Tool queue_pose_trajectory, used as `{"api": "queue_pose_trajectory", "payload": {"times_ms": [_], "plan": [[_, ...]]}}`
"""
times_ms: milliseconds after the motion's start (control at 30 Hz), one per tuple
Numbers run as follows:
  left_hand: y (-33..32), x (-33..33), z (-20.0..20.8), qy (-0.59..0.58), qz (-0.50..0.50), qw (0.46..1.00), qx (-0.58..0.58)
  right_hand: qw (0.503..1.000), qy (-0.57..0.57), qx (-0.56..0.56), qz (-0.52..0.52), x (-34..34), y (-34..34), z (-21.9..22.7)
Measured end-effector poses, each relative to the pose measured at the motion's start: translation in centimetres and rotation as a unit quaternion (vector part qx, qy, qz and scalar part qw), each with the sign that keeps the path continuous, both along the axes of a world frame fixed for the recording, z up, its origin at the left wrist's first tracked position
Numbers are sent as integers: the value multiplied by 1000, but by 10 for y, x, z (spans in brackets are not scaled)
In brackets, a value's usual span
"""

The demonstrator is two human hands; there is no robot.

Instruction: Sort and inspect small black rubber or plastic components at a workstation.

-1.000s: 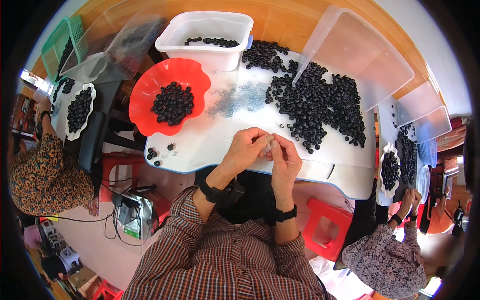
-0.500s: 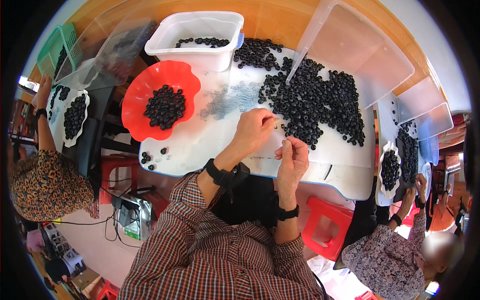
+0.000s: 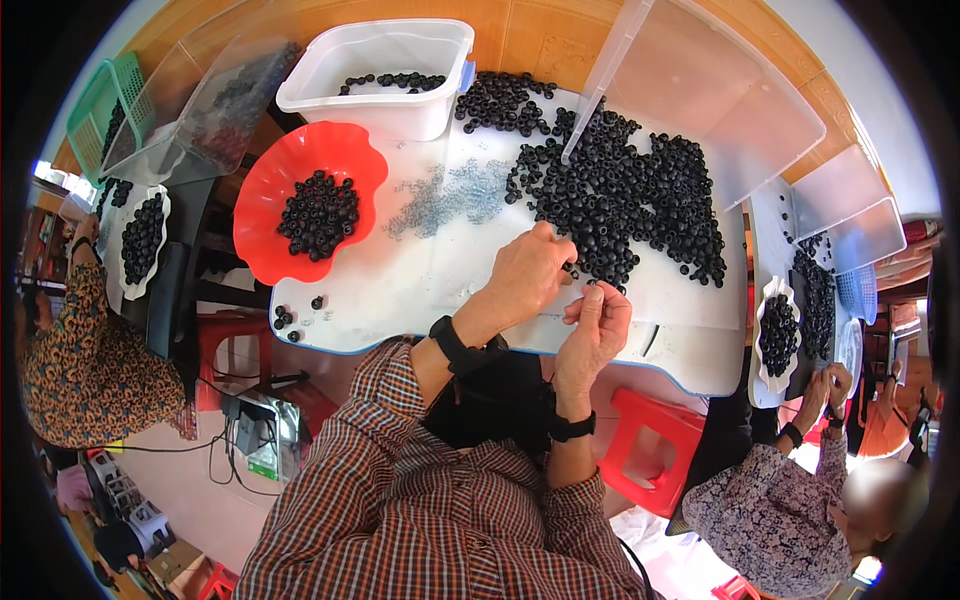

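My left hand (image 3: 532,265) is closed, thumb and fingertips pinched at the near edge of a heap of small round black beads (image 3: 600,200). A dark bead shows at its fingertips, but I cannot tell whether it is gripped or lies behind them. Close by on the right, my right hand (image 3: 596,330) is closed in a pinch, fingertips up, against the heap's near edge; what it holds is too small to name. Tiny clear pieces (image 3: 450,197) lie scattered left of the heap. A red scalloped bowl (image 3: 258,210) holds more black beads.
Behind the bowl stands a white tub (image 3: 370,115) with some beads. A clear plastic bin (image 3: 710,95) lies tipped over the heap's far side. Several loose beads (image 3: 284,318) rest at the left table edge. Co-workers sit on both sides; a red stool (image 3: 655,450) stands at right.
My left hand has moved right and slightly down, to the beads. My right hand has shifted slightly right. The view has moved a little.
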State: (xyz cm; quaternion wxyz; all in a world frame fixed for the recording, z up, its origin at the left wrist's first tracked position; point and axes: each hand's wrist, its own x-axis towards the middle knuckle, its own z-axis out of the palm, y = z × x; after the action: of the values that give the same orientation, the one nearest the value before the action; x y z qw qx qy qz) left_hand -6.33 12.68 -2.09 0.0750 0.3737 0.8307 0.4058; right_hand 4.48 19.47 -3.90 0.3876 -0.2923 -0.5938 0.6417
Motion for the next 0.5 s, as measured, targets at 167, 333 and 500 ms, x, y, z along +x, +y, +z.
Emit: {"api": "queue_pose_trajectory", "payload": {"times_ms": [167, 333, 500], "plan": [[-2, 1, 4, 6, -17, 1000, -19, 1000, -2, 2, 2, 1, 0, 1], [-11, 3, 7, -180, -7, 977, 117, 1000, -8, 5, 7, 3, -4, 8], [-39, 6, 12, -479, -19, 830, 284, 999, -6, 9, 44, 3, -13, 18]]}}
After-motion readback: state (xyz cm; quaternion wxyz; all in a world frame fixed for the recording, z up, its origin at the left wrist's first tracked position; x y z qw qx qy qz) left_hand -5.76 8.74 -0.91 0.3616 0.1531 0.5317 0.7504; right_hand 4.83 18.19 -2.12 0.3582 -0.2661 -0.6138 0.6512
